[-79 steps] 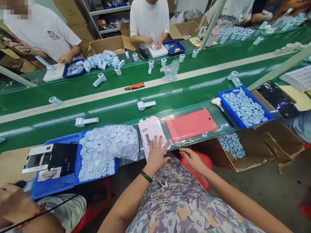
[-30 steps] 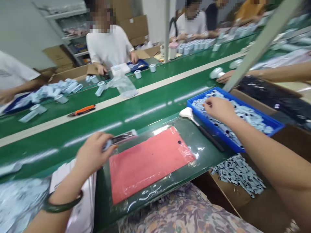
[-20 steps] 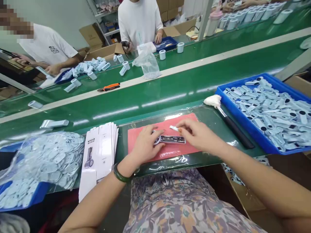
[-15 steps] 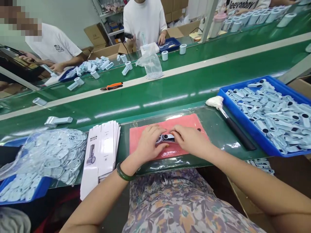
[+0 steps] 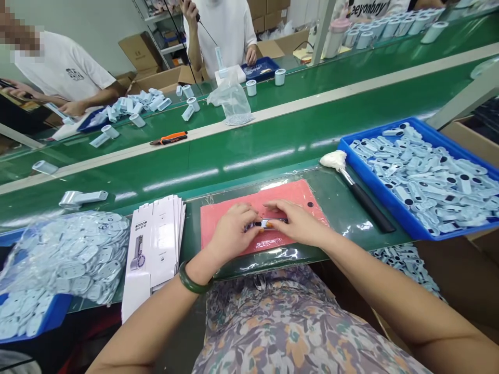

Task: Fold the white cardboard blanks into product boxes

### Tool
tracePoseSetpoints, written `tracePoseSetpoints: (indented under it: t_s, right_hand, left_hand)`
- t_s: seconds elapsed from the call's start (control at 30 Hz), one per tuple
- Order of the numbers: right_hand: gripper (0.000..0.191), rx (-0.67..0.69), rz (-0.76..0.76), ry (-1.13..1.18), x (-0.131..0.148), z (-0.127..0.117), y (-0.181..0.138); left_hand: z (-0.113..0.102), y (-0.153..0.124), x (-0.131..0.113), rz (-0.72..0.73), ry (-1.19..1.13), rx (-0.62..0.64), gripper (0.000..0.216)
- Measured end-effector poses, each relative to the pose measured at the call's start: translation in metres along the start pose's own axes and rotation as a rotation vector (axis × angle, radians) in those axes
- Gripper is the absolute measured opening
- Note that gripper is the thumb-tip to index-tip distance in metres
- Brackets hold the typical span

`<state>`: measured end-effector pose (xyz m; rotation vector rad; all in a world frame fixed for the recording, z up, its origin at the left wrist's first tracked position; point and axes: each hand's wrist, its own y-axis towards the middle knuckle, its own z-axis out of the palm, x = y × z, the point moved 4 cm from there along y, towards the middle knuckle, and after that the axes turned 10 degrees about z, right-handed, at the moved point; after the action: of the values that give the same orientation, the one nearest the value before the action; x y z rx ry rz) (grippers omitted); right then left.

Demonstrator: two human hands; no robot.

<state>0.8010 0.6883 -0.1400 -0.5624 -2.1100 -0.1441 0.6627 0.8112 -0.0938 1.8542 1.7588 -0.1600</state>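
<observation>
On the pink mat (image 5: 222,211), a small light-blue plastic casing piece (image 5: 268,224) with a dark patch lies between my two hands. My left hand (image 5: 233,228) is closed around its left end, thumb in front and fingers behind. My right hand (image 5: 299,222) grips the other end, its thumb pressed along the near side. Fingers cover much of the piece, so its full shape is hidden. A round black dot (image 5: 310,204) sits on the mat beyond my right hand.
Right: a blue tray (image 5: 413,228) of similar pieces and a black-handled tool (image 5: 372,206) with a white wrapped head. Left: printed white cartons (image 5: 156,239) and a clear bag (image 5: 93,254) of light-blue parts. Across the green belt (image 5: 187,163) are orange pliers (image 5: 173,137) and co-workers.
The piece has been turned in my hands, so its broad face with the black circle shows less. My right thumb has come to its near side. The view has shifted slightly.
</observation>
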Motion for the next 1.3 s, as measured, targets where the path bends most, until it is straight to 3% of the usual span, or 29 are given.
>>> tracePoseSetpoints:
  t_s: [0.13, 0.3, 0.53, 0.7, 0.8, 0.9, 0.97, 1.07, 1.17, 1.23, 1.3]
  right_hand:
    - [0.037, 0.072, -0.141, -0.139, 0.007, 0.011, -0.019]
    - [0.033, -0.021, -0.142, -0.164, 0.010, 0.020, -0.027]
    - [0.042, 0.072, -0.226, -0.210, 0.009, 0.015, -0.027]
    - [0.037, 0.054, -0.236, -0.260, 0.009, 0.019, -0.023]
    - [0.037, 0.044, -0.224, -0.264, 0.012, 0.022, -0.025]
    - [0.047, 0.060, -0.248, -0.225, 0.015, 0.013, -0.028]
    - [0.056, -0.034, -0.250, -0.214, 0.010, -0.012, -0.026]
    - [0.036, -0.396, -0.040, -0.336, -0.018, -0.083, -0.017]
    - [0.026, -0.682, 0.290, -0.508, -0.062, -0.165, -0.007]
    - [0.023, -0.745, 0.375, -0.559, -0.085, -0.207, 0.002]
    - [0.019, -0.745, 0.362, -0.584, -0.097, -0.232, 0.016]
  left_hand:
    - [0.005, -0.016, -0.013, -0.003, 0.045, 0.046, 0.018]
    - [0.016, -0.022, -0.019, -0.071, 0.105, 0.021, 0.014]
    - [0.013, -0.019, -0.020, -0.038, 0.130, 0.060, 0.022]
    - [0.015, -0.018, -0.018, -0.061, 0.185, 0.071, 0.018]
    - [0.014, -0.016, -0.026, -0.007, 0.195, 0.081, 0.019]
    - [0.005, -0.014, -0.030, 0.144, 0.339, 0.133, 0.025]
    - [-0.005, -0.004, -0.016, 0.281, 0.481, 0.196, 0.025]
    - [-0.031, 0.036, 0.029, 0.417, 0.637, 0.234, 0.028]
    - [-0.059, 0.102, 0.082, 0.313, 0.760, 0.180, 0.034]
    - [-0.067, 0.145, 0.112, 0.173, 0.735, 0.133, 0.040]
    - [-0.065, 0.175, 0.131, 0.075, 0.662, 0.118, 0.040]
